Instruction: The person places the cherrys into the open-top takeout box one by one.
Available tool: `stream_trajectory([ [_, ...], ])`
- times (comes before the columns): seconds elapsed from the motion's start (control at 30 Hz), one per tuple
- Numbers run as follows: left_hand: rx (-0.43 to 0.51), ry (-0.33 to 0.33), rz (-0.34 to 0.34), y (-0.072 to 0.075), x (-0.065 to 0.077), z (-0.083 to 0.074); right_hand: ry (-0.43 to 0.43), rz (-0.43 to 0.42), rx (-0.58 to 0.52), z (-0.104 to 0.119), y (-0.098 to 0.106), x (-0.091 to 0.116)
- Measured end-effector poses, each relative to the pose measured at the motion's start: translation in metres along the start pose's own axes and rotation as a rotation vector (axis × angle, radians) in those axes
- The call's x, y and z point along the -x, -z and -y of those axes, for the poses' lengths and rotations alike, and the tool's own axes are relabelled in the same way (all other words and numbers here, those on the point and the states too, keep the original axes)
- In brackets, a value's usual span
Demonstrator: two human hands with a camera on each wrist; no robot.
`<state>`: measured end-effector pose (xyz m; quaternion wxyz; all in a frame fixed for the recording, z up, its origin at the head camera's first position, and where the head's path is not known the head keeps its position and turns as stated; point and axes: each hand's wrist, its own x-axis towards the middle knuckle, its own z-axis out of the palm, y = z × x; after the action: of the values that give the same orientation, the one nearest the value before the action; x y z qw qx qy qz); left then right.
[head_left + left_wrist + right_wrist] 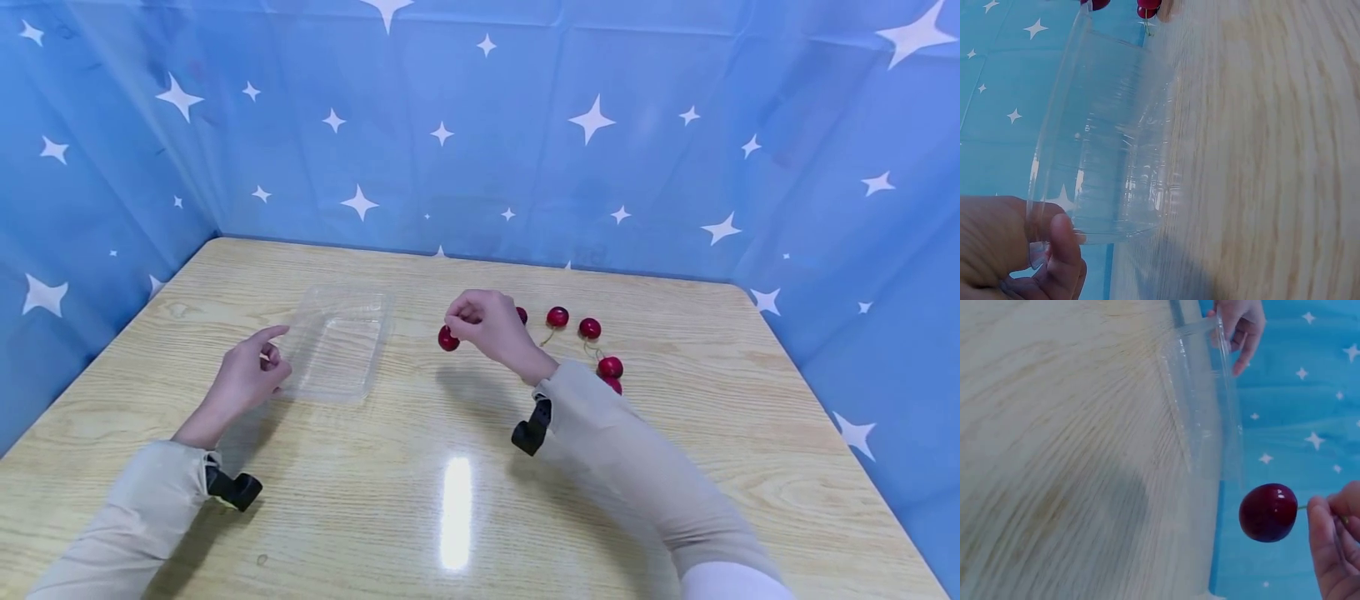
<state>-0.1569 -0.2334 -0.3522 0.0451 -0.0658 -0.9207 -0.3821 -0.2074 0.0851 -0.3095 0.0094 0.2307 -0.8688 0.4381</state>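
Observation:
A clear plastic container [341, 392] stands on the table at left centre. My left hand [243, 379] grips its near left rim; in the left wrist view the thumb [1064, 237] lies on one side of that rim. Held up right of the container is a dark red cherry [1268, 512], hanging in the air. My right hand [493, 327] pinches its thin stem [1302, 507] between thumb and fingertips. More cherries with stems lie on the table beyond and right of that hand, among them one cherry [557, 317] at the back and another cherry [611, 367] farther right.
The wooden table [360, 500] ends at a blue curtain [525, 167] with white stars, which surrounds the back and sides. A black wrist camera mount [234, 489] sits on the left cuff, and another black mount [532, 427] is on the right one.

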Motion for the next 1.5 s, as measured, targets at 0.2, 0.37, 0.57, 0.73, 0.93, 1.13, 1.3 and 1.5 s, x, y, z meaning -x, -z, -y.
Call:
stream_trajectory([
  [0.2,-0.008,0.002,0.008,0.0,-0.002,-0.001,0.01,-0.019,0.014,0.006,-0.012,-0.014],
  [0.37,-0.019,0.004,0.003,-0.001,-0.003,0.0,0.013,-0.027,-0.004,0.015,-0.02,-0.028],
  [0.57,-0.022,0.0,-0.005,-0.001,-0.002,0.0,0.014,-0.038,-0.09,0.031,-0.023,-0.046],
  [0.73,-0.029,-0.005,-0.016,-0.001,-0.001,0.001,0.023,-0.027,-0.12,0.041,-0.031,-0.061],
  [0.93,-0.026,-0.011,-0.023,-0.001,0.0,0.001,-0.02,-0.03,-0.106,0.042,-0.047,-0.075],
  [1.13,-0.025,-0.007,-0.022,-0.004,-0.001,-0.002,-0.078,-0.038,-0.115,0.041,-0.059,-0.085],
  [1.3,-0.029,-0.005,-0.016,-0.005,-0.001,-0.003,-0.156,-0.023,-0.172,0.04,-0.065,-0.089],
  [1.5,-0.039,-0.001,-0.03,-0.004,0.0,-0.003,-0.287,-0.014,-0.358,0.032,-0.075,-0.095],
])
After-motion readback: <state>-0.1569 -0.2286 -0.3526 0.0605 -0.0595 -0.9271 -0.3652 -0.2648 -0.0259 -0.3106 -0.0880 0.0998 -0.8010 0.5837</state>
